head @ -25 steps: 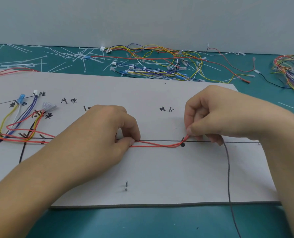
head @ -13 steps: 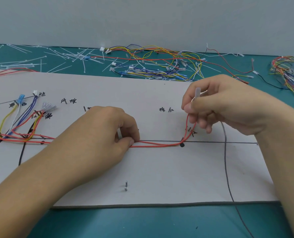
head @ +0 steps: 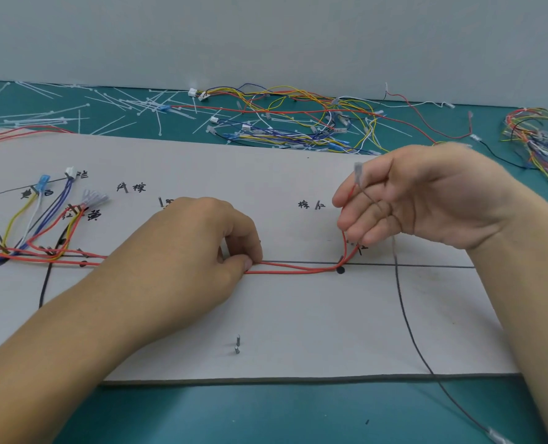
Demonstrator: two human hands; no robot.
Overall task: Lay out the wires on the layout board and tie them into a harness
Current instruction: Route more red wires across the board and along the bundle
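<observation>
Left hand (head: 183, 251) pinches red wires (head: 298, 270) 9 o'clock of peg (head: 341, 259) | right hand (head: 426, 200) has lifted their ends to 12 o'clock, grip unclear | branch bend formed.

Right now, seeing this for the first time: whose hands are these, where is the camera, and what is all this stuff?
No machine here: a person works with bare hands, and the single camera sits on their head, looking forward and down. The pale sheet is a layout board with drawn lines, handwritten labels and small metal pins that mark where each wire should run. The left hand pinches two red wires down against the board. The right hand holds up a far end, tipped with a small clear terminal; a thin dark wire also trails from that hand off the board's near edge. At the left, coloured wires already lie on the board. Behind it, on the green table, lie white cable ties and loose wire bundles.
</observation>
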